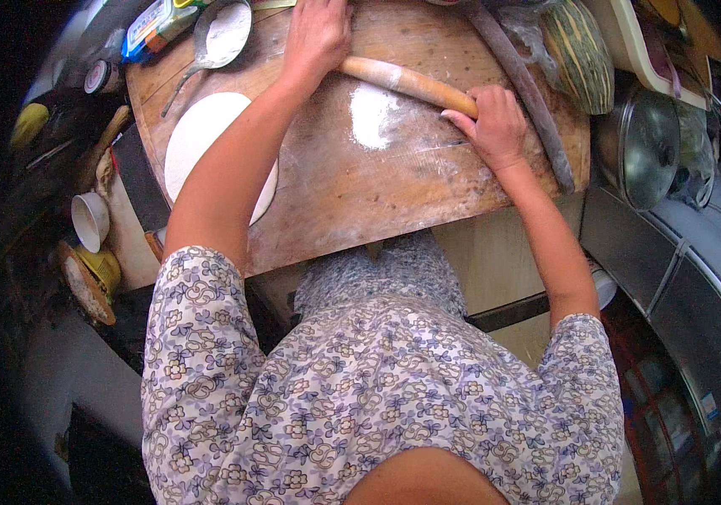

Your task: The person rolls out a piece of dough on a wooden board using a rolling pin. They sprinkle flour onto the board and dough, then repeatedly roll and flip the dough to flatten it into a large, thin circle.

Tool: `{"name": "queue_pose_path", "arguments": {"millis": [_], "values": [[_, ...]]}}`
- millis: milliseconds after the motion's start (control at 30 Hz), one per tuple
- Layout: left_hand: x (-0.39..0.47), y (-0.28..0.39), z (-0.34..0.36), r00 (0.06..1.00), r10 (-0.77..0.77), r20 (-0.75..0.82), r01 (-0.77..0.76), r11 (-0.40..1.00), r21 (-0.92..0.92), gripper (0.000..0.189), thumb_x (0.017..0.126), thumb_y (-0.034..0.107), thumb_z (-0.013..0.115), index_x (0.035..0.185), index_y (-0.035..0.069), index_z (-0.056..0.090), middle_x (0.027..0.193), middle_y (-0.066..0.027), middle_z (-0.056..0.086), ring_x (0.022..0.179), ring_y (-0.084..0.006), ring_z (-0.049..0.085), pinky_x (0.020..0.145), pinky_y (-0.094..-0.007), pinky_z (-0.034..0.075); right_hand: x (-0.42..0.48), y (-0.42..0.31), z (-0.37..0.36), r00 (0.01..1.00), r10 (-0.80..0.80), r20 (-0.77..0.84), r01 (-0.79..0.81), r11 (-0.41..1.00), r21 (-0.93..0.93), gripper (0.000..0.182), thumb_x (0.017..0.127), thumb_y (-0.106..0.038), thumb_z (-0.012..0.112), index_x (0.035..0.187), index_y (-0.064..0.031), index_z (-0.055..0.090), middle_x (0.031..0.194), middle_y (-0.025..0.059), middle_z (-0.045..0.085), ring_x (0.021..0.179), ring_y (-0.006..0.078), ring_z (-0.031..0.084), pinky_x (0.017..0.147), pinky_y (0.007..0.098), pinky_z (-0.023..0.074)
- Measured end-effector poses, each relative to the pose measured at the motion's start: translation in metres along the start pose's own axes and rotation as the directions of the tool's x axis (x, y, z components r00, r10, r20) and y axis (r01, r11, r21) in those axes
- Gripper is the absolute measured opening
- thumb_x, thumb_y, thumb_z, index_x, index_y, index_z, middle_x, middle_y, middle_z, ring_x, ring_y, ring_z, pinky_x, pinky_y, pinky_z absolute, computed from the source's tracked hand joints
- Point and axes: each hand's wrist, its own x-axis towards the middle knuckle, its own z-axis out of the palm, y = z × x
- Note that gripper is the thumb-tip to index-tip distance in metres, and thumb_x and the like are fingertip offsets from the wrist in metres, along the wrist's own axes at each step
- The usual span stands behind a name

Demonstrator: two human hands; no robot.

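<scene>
Both hands are on a wooden rolling pin (411, 81) that lies slantwise over the floured wooden board (348, 202). My left hand (319, 38) is closed around its far left end, at the top of the view. Around the right end curls my right hand (493, 123), its thumb along the wood. White flour (372, 117) is heaped flat just below the pin. A round, flat sheet of dough (203, 136) rests on the board's left side, partly hidden under my left forearm. Whether dough lies under the pin cannot be seen.
A ladle of flour (227, 35) sits at the board's upper left. Along the right lie a long dark rod (528, 95), a striped green squash (578, 57) and a metal pot lid (651, 148). A white bowl (90, 221) stands at the left, beside the board.
</scene>
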Motion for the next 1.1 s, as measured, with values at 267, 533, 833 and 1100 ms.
{"name": "queue_pose_path", "arguments": {"millis": [267,533,833,1100], "values": [[0.006,0.021,-0.021,0.932,-0.274,0.238,0.286,0.958,-0.017,0.037,0.089,0.011,0.047,0.123,-0.003,0.051,0.129,-0.0234,0.047,0.124,-0.0393,0.041,0.105,-0.0453,0.032,0.020,0.022,0.000,0.998,-0.054,0.043,0.054,0.999,0.003,0.047,0.072,-0.056,0.069,0.086,-0.0126,0.056,0.081,0.0046,0.051,0.077,0.0237,0.054,0.061,0.0350,0.0482],[-0.095,0.000,-0.032,0.976,0.061,0.208,-0.068,0.997,0.025,0.054,0.093,0.028,0.045,0.140,0.003,0.038,0.150,-0.0140,0.032,0.139,-0.0302,0.027,0.111,-0.0474,0.022,-0.050,-0.049,-0.032,0.983,0.154,0.098,-0.175,0.950,0.258,0.045,0.068,-0.042,0.079,0.090,-0.0104,0.055,0.089,0.0067,0.056,0.081,0.0258,0.061,0.064,0.0375,0.0499],[-0.014,0.004,-0.012,0.986,-0.089,0.144,0.082,0.995,0.050,0.058,0.093,0.025,0.046,0.142,-0.002,0.030,0.149,-0.0205,0.029,0.139,-0.0354,0.025,0.113,-0.0476,0.019,-0.001,-0.019,-0.014,0.979,0.197,0.045,-0.201,0.969,0.145,0.049,0.067,-0.049,0.077,0.089,-0.0103,0.058,0.086,0.0060,0.057,0.071,0.0275,0.061,0.057,0.0373,0.0487],[-0.092,-0.008,-0.035,0.958,0.092,0.270,-0.110,0.992,0.055,0.055,0.096,0.031,0.040,0.144,0.006,0.033,0.152,-0.0131,0.029,0.142,-0.0300,0.022,0.114,-0.0458,0.016,-0.059,-0.071,-0.030,0.968,0.234,0.085,-0.249,0.933,0.260,0.047,0.072,-0.043,0.076,0.098,-0.0101,0.056,0.094,0.0063,0.057,0.085,0.0268,0.059,0.068,0.0367,0.0496]]}}
